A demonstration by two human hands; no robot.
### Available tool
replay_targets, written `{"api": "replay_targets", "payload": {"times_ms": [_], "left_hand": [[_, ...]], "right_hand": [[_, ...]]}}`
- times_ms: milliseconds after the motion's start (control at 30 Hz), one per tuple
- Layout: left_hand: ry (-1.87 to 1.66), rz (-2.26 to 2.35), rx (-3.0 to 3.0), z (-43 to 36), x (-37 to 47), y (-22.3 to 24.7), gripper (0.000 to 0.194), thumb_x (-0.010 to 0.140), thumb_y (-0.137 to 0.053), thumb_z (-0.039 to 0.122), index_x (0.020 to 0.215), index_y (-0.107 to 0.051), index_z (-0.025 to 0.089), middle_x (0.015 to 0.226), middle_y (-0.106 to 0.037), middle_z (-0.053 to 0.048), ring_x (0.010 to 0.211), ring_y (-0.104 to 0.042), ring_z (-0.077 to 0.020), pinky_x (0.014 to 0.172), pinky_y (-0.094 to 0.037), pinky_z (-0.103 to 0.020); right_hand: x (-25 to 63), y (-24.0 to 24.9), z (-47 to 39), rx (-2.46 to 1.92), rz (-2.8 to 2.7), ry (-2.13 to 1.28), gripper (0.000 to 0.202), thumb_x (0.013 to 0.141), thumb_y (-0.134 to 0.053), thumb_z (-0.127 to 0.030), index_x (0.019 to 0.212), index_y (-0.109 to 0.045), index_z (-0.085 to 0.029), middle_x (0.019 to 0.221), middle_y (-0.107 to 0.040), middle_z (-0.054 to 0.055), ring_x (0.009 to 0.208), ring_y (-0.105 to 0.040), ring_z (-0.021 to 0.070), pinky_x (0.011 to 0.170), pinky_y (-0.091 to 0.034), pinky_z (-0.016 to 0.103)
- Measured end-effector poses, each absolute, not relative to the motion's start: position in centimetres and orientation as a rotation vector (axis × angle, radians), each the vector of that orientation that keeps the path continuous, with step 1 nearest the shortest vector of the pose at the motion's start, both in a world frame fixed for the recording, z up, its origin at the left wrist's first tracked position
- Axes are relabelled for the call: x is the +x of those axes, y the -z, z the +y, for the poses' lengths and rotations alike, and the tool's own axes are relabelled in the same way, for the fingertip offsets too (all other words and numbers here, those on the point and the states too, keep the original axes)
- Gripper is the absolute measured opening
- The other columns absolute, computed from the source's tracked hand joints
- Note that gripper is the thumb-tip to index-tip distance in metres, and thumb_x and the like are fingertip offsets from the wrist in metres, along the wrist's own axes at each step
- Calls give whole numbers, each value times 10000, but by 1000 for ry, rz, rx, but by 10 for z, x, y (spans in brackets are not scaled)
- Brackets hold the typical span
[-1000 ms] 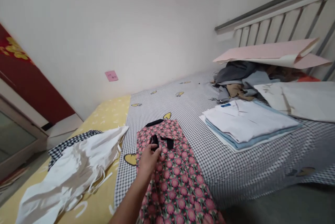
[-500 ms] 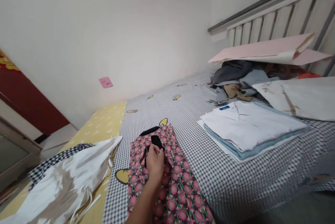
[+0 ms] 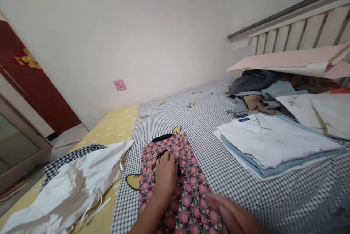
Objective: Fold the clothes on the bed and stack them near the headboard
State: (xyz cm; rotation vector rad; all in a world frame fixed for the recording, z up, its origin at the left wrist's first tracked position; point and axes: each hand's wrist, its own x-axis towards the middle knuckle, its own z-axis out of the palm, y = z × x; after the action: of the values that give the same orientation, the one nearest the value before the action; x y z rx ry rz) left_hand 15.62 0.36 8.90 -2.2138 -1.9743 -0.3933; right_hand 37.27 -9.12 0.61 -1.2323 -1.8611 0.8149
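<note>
A pink floral shirt [image 3: 193,181] with black trim lies folded in a long strip on the checked bedding. My left hand [image 3: 166,171] rests on its upper part, fingers bent down over a black-trimmed piece of it; the fingertips are partly hidden. Beside the shirt's lower right edge my right hand [image 3: 229,208] comes in from the bottom, blurred, its fingers stretched out and holding nothing visible. Past the left hand, the shirt's black neck band [image 3: 162,137] lies at the top end.
To the right sits a stack of folded white and blue shirts [image 3: 273,142]. Behind it are heaped dark clothes [image 3: 253,82] under a pink sheet [image 3: 290,58]. A crumpled white garment [image 3: 79,181] lies on the yellow cloth [image 3: 120,117] at left. A wall stands behind the bed.
My left hand has lowered from pinching up the black-trimmed piece to pressing it onto the shirt. My right hand has come into view at the bottom right. The view has shifted slightly left.
</note>
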Motion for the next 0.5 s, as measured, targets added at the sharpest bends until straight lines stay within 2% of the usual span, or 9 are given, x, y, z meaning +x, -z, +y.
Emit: {"api": "replay_targets", "payload": {"times_ms": [33,100,133,200,267,333,400,433,500], "left_hand": [[376,-1999,-2256,6,156,-85,240,942,-513,229,1145,-633,184,1387,-574,-130,1287,-527,-304,1048,-431,-488],[285,-2007,-2364,10,152,-74,378,879,-657,302,1243,-607,209,1527,-471,-127,1408,-419,-345,1098,-403,-560],[215,-1974,-2418,11,149,-69,431,854,-698,315,1264,-600,228,1531,-475,-118,1419,-406,-354,1111,-385,-596],[75,-1831,-2479,10,142,-62,313,874,-674,273,1183,-650,237,1363,-629,-99,1315,-525,-323,1135,-349,-627],[3,-1676,-2444,7,135,-59,165,925,-570,190,1012,-709,209,1051,-737,-68,1108,-645,-257,1164,-327,-596],[-41,-1585,-2358,1,129,-57,226,929,-522,127,882,-736,182,865,-737,-57,987,-680,-231,1170,-337,-556],[-131,-1651,-2263,-9,126,-57,218,909,-571,135,813,-764,169,805,-747,-82,923,-707,-255,1097,-424,-545],[-184,-1726,-2219,-13,127,-59,234,914,-590,181,770,-773,164,769,-750,-100,861,-722,-270,1034,-473,-545],[-205,-1863,-2134,-19,132,-69,395,962,-544,318,680,-764,152,673,-732,-127,703,-724,-277,888,-546,-525]], "right_hand": [[366,-16,-61,-1211,-1823,-774,462,1037,-282,-404,1426,-531,-379,1440,-575,39,1336,-511,252,1107,-449,457],[349,-34,0,-1171,-1788,-574,512,1030,-246,-348,1466,-507,-295,1495,-537,58,1400,-448,262,1189,-322,493],[341,-39,27,-1194,-1872,-483,528,1021,-242,-315,1503,-456,-289,1551,-477,46,1447,-384,269,1210,-248,533],[327,-39,70,-1355,-2072,-426,536,1006,-307,-312,1535,-387,-335,1609,-390,6,1510,-253,307,1204,-140,624],[318,-28,93,-1518,-2188,-421,527,998,-365,-358,1524,-401,-354,1612,-381,-3,1521,-203,351,1182,-87,677],[314,-12,100,-1628,-2193,-361,523,998,-371,-397,1515,-424,-337,1600,-402,11,1514,-217,364,1184,-79,670],[312,0,99,-1708,-2152,-231,529,1001,-355,-382,1520,-423,-306,1599,-405,31,1508,-243,351,1196,-91,637],[311,4,97,-1747,-2122,-164,531,996,-358,-359,1515,-435,-282,1593,-414,50,1500,-266,344,1199,-109,621],[311,7,94,-1810,-2032,-57,528,969,-395,-301,1480,-488,-205,1572,-438,112,1474,-319,339,1196,-158,592]]}}
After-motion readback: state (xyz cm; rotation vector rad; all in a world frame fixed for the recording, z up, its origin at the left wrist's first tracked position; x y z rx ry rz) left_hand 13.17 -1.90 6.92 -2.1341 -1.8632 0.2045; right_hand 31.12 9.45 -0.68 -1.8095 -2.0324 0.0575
